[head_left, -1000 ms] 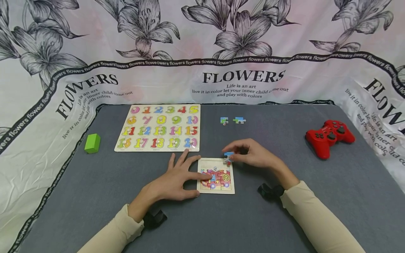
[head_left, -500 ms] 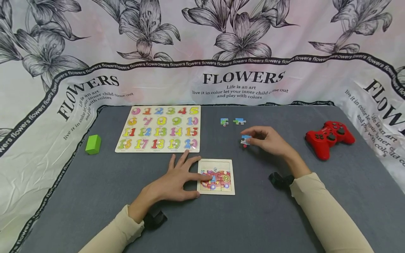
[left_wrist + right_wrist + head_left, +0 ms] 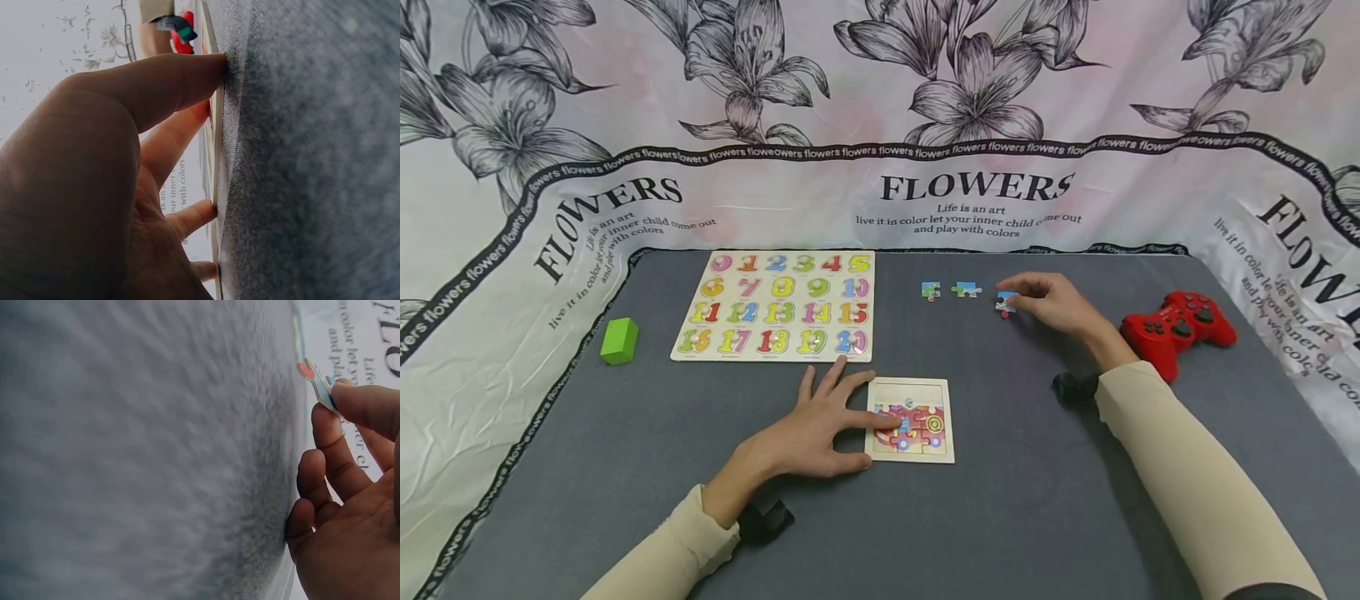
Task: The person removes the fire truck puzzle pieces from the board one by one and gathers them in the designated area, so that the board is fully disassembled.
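Observation:
My right hand pinches a small blue jigsaw piece between thumb and finger at the back right of the table; in the right wrist view the piece is tilted and shows a red knob. Two more jigsaw pieces, a green and blue one and a wider one, lie in a row to its left. My left hand is spread beside the small wooden puzzle tray, its index finger resting on the joined red vehicle pieces and its thumb at the tray's edge.
Behind the left hand lies a number puzzle board. A green block stands at the far left. To the right, beside the right wrist, is a red game controller. A flower-print cloth hangs behind the grey table.
My right hand has carried the blue jigsaw piece from over the tray's top right corner back and to the right, level with the two loose pieces. The left hand has stayed put.

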Available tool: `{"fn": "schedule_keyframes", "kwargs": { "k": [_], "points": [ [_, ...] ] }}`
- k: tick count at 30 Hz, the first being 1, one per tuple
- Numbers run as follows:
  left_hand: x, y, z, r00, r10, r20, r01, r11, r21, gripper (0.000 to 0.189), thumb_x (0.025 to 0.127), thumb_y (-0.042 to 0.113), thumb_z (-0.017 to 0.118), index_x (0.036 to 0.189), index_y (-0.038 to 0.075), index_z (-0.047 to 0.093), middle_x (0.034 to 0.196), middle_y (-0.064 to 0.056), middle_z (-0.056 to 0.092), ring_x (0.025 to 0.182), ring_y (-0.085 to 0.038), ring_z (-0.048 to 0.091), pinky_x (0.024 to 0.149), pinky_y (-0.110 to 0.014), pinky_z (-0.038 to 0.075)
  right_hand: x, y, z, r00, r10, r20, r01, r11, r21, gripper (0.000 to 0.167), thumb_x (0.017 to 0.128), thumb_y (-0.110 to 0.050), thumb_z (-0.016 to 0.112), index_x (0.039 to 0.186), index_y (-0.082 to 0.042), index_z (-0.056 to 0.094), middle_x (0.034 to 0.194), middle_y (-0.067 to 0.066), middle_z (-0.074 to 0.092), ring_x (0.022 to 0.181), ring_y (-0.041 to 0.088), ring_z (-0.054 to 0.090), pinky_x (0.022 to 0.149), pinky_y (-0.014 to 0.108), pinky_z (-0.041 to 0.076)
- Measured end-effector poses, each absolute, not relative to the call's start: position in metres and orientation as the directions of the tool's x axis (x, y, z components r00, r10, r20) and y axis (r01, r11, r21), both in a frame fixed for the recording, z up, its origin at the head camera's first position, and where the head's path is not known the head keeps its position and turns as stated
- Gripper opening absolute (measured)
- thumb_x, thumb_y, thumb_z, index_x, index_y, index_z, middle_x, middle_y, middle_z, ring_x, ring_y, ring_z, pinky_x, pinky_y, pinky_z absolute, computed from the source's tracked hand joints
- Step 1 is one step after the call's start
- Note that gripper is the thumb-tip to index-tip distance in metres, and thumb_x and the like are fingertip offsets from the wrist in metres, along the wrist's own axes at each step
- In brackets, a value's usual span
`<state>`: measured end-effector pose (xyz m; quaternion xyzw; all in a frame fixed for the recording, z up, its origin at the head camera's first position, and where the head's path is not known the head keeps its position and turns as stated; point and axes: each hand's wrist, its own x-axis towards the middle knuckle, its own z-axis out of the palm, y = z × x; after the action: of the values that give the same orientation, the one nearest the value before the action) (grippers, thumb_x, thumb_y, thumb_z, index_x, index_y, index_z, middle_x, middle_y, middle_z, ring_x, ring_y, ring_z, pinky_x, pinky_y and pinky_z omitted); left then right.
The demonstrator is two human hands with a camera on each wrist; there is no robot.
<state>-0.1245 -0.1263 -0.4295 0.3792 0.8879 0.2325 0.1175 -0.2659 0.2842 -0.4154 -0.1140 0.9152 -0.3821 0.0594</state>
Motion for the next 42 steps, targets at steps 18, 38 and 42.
{"fn": "schedule_keyframes", "kwargs": {
  "k": [18,38,42],
  "points": [
    [-0.126,-0.126,-0.428,-0.686,0.727,-0.033,0.615,0.603,0.508,0.055,0.089,0.040,0.072,0.142,0.043,0.058,0.167,-0.008,0.025,0.158,-0.044,-0.004,0.114,-0.079,-0.008,-0.296,0.279,-0.412,-0.965,-0.240,-0.102,-0.102,0.707,-0.700,0.035,0.104,-0.023,0.058,0.136,-0.012,0.065,0.117,0.015,0.065,0.094,0.023,0.053,0.078,0.033,0.043],
    [-0.127,-0.126,-0.430,-0.686,0.727,-0.022,0.623,0.603,0.498,0.054,0.089,0.040,0.072,0.142,0.044,0.059,0.167,-0.008,0.025,0.158,-0.045,-0.004,0.113,-0.080,-0.007,-0.299,0.286,-0.414,-0.954,-0.286,-0.087,-0.158,0.730,-0.665,0.043,0.093,-0.008,0.071,0.136,-0.007,0.064,0.112,0.017,0.060,0.091,0.023,0.055,0.078,0.034,0.045],
    [-0.127,-0.126,-0.429,-0.687,0.726,-0.022,0.622,0.603,0.500,0.054,0.089,0.040,0.072,0.142,0.044,0.059,0.167,-0.008,0.025,0.158,-0.045,-0.004,0.114,-0.080,-0.007,-0.300,0.286,-0.414,-0.955,-0.273,-0.113,-0.135,0.741,-0.657,0.043,0.094,-0.012,0.071,0.137,-0.010,0.064,0.120,0.017,0.059,0.097,0.025,0.054,0.081,0.036,0.045]
  ]
}}
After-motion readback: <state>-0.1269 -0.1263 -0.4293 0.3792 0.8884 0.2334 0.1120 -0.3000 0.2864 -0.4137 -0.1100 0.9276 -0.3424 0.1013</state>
